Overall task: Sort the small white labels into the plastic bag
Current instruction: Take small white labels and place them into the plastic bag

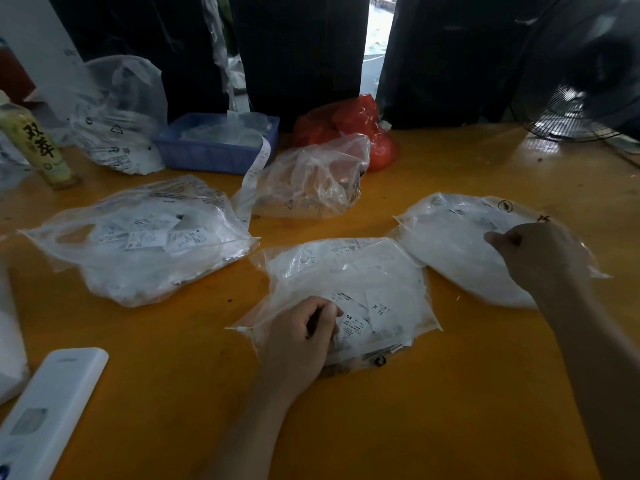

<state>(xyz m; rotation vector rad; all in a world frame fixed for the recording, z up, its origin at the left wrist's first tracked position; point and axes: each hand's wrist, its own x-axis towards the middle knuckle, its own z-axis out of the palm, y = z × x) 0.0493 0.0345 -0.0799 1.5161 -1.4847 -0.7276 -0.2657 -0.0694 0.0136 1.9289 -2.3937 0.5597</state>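
Right now, from the head view, several clear plastic bags are lying on an orange-yellow table [450, 393], each holding small white labels printed with black text. The near bag [349, 271] is sitting in the middle, its film crinkled and cloudy; through it white labels [356, 323] are showing, with size letters readable on a couple of them. The left hand [301, 337] is resting on this bag's near left corner, fingers curled and pinching the plastic there. The right hand [530, 251] is reaching to the right bag [446, 237], a fuller, whiter one lying just beside the near bag, and its curled fingers are gripping the film on top. A third bag [138, 237] is lying to the left, well apart, with loose labels spread flat inside. Further back a mostly empty crumpled bag [311, 178] is slumping, with a red bag [360, 123] behind it, beside a blue basket [214, 150]. A bottle [38, 143] is standing at the far left, a fan [581, 98] at the far right, and a white remote [52, 410] is lying at the near left
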